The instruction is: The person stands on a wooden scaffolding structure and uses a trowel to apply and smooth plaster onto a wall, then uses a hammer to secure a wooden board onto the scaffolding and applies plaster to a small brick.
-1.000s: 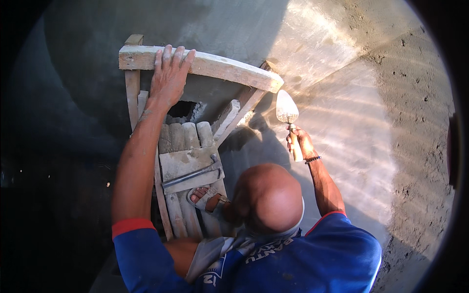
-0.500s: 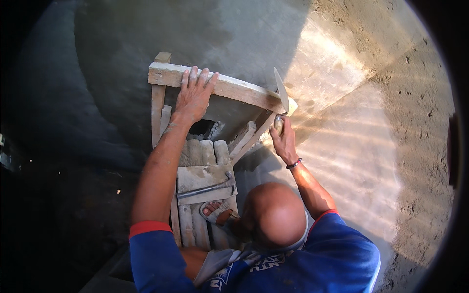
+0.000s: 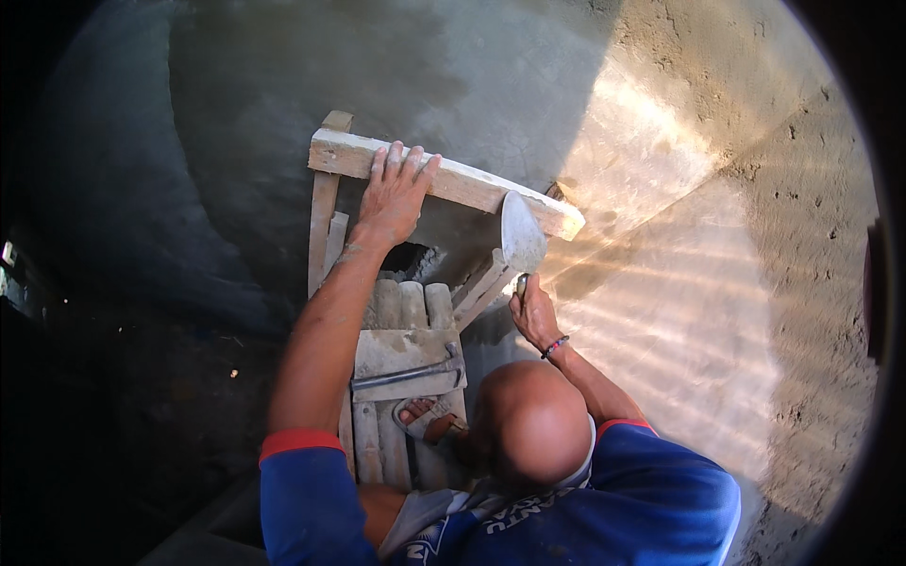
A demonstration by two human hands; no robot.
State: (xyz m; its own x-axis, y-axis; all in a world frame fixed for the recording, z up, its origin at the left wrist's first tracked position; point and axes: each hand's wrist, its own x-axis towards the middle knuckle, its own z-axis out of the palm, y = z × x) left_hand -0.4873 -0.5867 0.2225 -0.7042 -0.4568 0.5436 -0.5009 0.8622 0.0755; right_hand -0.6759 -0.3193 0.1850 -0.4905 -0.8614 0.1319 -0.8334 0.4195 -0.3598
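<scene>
My left hand [image 3: 394, 205] grips the top wooden beam [image 3: 462, 186] of a rough timber frame, its fingers hooked over the upper edge. A pointed trowel [image 3: 522, 236] is in my right hand [image 3: 536, 319], closed around the handle. Its broad, whitish blade points up and faces the view, in front of the beam's right part; whether it touches the wood I cannot tell. Below the frame a claw hammer [image 3: 408, 374] lies across a flat board [image 3: 387, 344] set over several round poles [image 3: 412, 304].
Grey plastered wall [image 3: 321, 66] stands behind the frame, with a broken hole [image 3: 404, 257] under the beam. Sunlight streaks the adjoining wall [image 3: 670, 283] on the right. A sandalled foot [image 3: 420, 415] rests on the poles beside the hammer. The lower left is dark.
My right hand has come down and left, turning the trowel from nearly edge-on to blade-face showing. My left hand stays on the beam. The whole view has shifted slightly.
</scene>
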